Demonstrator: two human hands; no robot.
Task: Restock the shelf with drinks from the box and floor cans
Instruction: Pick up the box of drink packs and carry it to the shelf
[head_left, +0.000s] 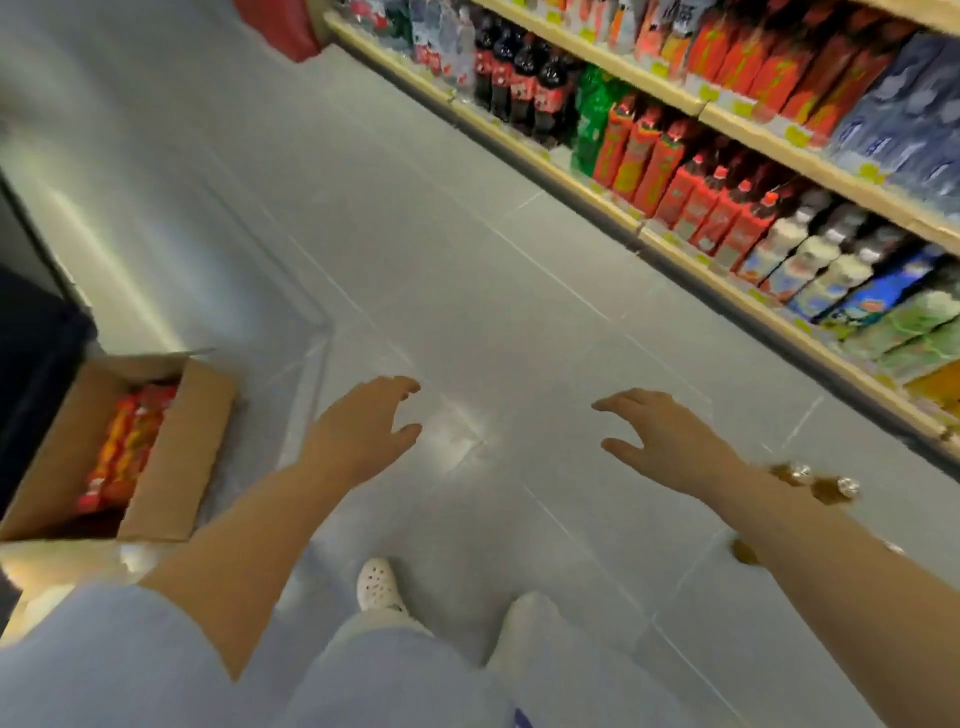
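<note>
An open cardboard box (176, 457) stands on the floor at the left, with red and orange drink bottles (127, 447) lying inside. Both my hands hover over the grey tiled floor with fingers spread and nothing in them: my left hand (358, 431) just right of the box, my right hand (660, 436) further right. Brown cans (831, 488) stand on the floor beside my right forearm, partly hidden by it. The shelf (675, 244) runs diagonally along the right, stocked with bottles.
Bottom shelf row holds dark cola bottles (524, 78), green bottles, red-labelled bottles (722, 213), white bottles and blue ones. An upper shelf carries red and blue packs. My white shoes (379, 584) are on the floor below. A dark fixture stands behind the box.
</note>
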